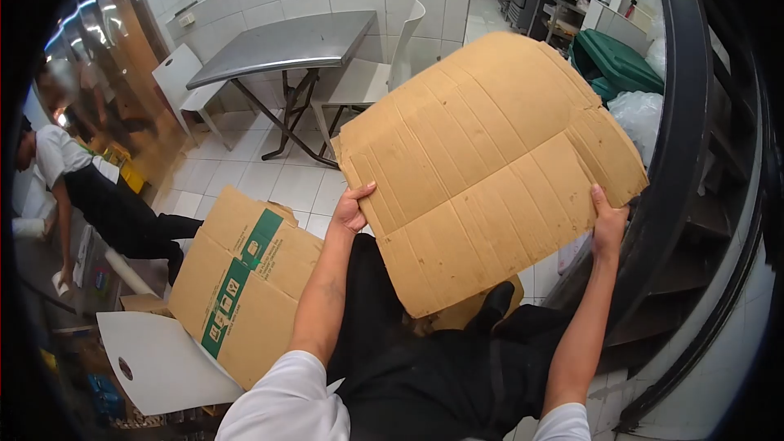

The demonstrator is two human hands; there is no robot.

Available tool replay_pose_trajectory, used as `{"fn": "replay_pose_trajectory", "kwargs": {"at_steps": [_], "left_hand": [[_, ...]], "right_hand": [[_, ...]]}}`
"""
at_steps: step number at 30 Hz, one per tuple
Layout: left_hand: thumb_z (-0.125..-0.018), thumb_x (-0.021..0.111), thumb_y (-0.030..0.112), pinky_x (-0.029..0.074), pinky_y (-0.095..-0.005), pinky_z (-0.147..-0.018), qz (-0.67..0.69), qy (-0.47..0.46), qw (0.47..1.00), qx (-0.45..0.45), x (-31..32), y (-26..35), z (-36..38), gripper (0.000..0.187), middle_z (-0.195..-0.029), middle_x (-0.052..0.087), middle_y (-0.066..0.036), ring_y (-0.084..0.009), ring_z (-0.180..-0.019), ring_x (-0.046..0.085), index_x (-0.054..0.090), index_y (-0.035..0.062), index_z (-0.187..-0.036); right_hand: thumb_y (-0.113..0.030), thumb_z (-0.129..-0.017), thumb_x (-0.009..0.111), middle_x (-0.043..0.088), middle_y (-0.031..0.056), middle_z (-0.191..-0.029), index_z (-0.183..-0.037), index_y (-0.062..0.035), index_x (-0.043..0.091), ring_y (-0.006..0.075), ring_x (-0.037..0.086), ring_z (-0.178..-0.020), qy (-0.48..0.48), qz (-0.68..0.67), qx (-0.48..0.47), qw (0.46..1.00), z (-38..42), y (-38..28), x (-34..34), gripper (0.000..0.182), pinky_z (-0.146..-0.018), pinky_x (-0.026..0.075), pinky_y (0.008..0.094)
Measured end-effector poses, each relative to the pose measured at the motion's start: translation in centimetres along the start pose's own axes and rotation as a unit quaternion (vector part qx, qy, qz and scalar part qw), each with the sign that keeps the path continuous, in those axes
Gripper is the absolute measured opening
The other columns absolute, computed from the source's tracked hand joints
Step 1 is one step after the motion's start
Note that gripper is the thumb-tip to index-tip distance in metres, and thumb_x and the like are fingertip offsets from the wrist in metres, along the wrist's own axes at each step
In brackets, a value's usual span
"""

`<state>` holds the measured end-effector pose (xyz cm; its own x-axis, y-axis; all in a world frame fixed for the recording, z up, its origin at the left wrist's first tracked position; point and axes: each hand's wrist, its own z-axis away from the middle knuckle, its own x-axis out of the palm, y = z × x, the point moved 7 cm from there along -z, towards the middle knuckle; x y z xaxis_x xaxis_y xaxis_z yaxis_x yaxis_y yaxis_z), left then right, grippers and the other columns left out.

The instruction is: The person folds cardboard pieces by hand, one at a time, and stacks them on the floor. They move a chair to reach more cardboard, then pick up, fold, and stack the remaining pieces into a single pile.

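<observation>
A large flattened cardboard sheet (482, 163) is held up in front of my body, tilted, with fold creases across it. My left hand (351, 207) grips its left edge, thumb on the near face and fingers behind. At the lower right edge my right hand (609, 220) holds it the same way. Another flattened cardboard box (269, 294), printed with a green band and handling symbols, leans on a white chair (155, 363) by my left arm. Below the held sheet, more cardboard (461, 310) shows near my shoe, mostly hidden.
A metal folding table (286, 45) stands ahead with white chairs (192, 86) beside it. To the right are a dark spiral staircase (694, 196), a green bin (616, 65) and plastic bags (637, 118). On the left another person (106, 188) bends down, holding something white.
</observation>
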<state>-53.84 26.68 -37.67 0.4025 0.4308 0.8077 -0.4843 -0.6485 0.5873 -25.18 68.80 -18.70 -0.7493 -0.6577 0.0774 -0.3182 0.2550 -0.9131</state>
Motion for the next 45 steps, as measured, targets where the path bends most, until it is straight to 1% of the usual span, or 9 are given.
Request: {"fn": "replay_pose_trajectory", "kwargs": {"at_steps": [4, 8, 14, 18, 20, 24, 31, 37, 45], "left_hand": [[-0.095, 0.061, 0.001, 0.053, -0.0517, -0.106, 0.075, 0.009, 0.996, 0.036, 2.4, -3.0, 0.8, 0.055, -0.143, 0.055, -0.022, -0.0373, -0.128, 0.060, 0.042, -0.0037, -0.146], [-0.093, 0.062, -0.001, 0.055, -0.0492, -0.104, 0.006, 0.065, 0.993, 0.094, 7.3, -4.2, 0.9, 0.052, -0.137, 0.060, -0.020, -0.0355, -0.123, 0.063, 0.046, -0.0035, -0.143], [-0.089, 0.060, -0.004, 0.057, -0.0382, -0.091, -0.113, 0.202, 0.953, 0.195, 12.7, -7.4, -1.8, 0.046, -0.122, 0.068, -0.016, -0.0272, -0.108, 0.069, 0.053, -0.0018, -0.133], [-0.092, 0.055, -0.001, 0.054, -0.0360, -0.093, -0.303, 0.234, 0.894, 0.233, 17.8, -10.8, -0.9, 0.051, -0.126, 0.067, -0.017, -0.0290, -0.112, 0.068, 0.047, -0.0027, -0.142], [-0.096, 0.058, 0.010, 0.048, -0.0374, -0.104, -0.390, 0.203, 0.895, 0.073, 21.1, -11.6, -0.3, 0.062, -0.141, 0.060, -0.023, -0.0307, -0.127, 0.061, 0.037, -0.0016, -0.153], [-0.099, 0.064, 0.038, 0.037, -0.0387, -0.117, -0.365, -0.037, 0.919, 0.144, 20.8, -12.3, -3.2, 0.068, -0.155, 0.047, -0.022, -0.0328, -0.143, 0.046, 0.044, 0.0029, -0.153], [-0.098, 0.059, 0.054, 0.040, -0.0444, -0.113, -0.512, 0.327, 0.776, 0.166, 1.4, -0.2, -7.4, 0.073, -0.147, 0.053, -0.027, -0.0371, -0.139, 0.050, 0.052, -0.0029, -0.144], [-0.083, 0.043, 0.091, 0.041, -0.0469, -0.111, -0.531, 0.269, 0.801, 0.063, -0.7, 1.1, -15.5, 0.121, -0.138, 0.057, -0.035, -0.0435, -0.135, 0.052, 0.050, -0.0161, -0.139], [-0.094, 0.052, 0.074, 0.055, -0.0420, -0.096, -0.076, 0.016, 0.997, -0.029, 10.1, -2.3, -14.9, 0.081, -0.129, 0.068, -0.012, -0.0239, -0.106, 0.068, 0.056, 0.0097, -0.144]], "right_hand": [[-0.019, -0.098, 0.070, 0.068, 0.0158, -0.127, -0.133, 0.0076, 0.058, 0.0243, 0.066, -0.114, 0.131, 0.141, 0.108, 0.975, 1.0, 6.7, -5.0, 0.045, -0.100, 0.050, 0.0365], [-0.016, -0.089, 0.075, 0.050, 0.0217, -0.151, -0.147, -0.0007, 0.051, 0.0351, 0.048, -0.140, 0.085, 0.505, -0.081, 0.855, 5.1, 2.9, -1.4, 0.064, -0.116, 0.037, 0.0445], [-0.012, -0.083, 0.076, 0.040, 0.0233, -0.157, -0.149, -0.0034, 0.049, 0.0418, 0.034, -0.147, -0.271, 0.356, -0.098, 0.889, 15.7, 1.1, 15.1, 0.072, -0.119, 0.030, 0.0489], [-0.016, -0.086, 0.074, 0.064, 0.0241, -0.131, -0.142, -0.0029, 0.057, 0.0404, 0.059, -0.124, -0.186, 0.423, -0.034, 0.886, 13.4, 5.5, 17.1, 0.061, -0.103, 0.047, 0.0452], [-0.014, -0.092, 0.068, 0.074, 0.0182, -0.109, -0.134, -0.0032, 0.063, 0.0293, 0.070, -0.102, -0.145, 0.346, 0.029, 0.926, 11.4, 8.6, 15.4, 0.044, -0.088, 0.053, 0.0385], [-0.002, -0.095, 0.066, 0.076, 0.0088, -0.104, -0.118, 0.0045, 0.070, 0.0162, 0.068, -0.093, -0.084, 0.184, 0.049, 0.978, 7.3, 8.5, 8.3, 0.024, -0.085, 0.053, 0.0329], [-0.007, -0.096, 0.071, 0.069, 0.0120, -0.124, -0.129, 0.0070, 0.061, 0.0215, 0.066, -0.109, -0.066, 0.013, 0.146, 0.987, 6.9, 1.2, -0.5, 0.038, -0.097, 0.050, 0.0343], [-0.013, -0.098, 0.069, 0.060, 0.0150, -0.139, -0.140, 0.0061, 0.051, 0.0252, 0.058, -0.124, -0.086, -0.038, 0.119, 0.988, 6.4, 1.3, -6.2, 0.049, -0.107, 0.045, 0.0386], [-0.019, -0.100, 0.068, 0.054, 0.0158, -0.146, -0.148, 0.0047, 0.042, 0.0286, 0.054, -0.131, -0.175, -0.140, 0.125, 0.967, 5.4, 2.8, -5.1, 0.060, -0.111, 0.042, 0.0430]]}}
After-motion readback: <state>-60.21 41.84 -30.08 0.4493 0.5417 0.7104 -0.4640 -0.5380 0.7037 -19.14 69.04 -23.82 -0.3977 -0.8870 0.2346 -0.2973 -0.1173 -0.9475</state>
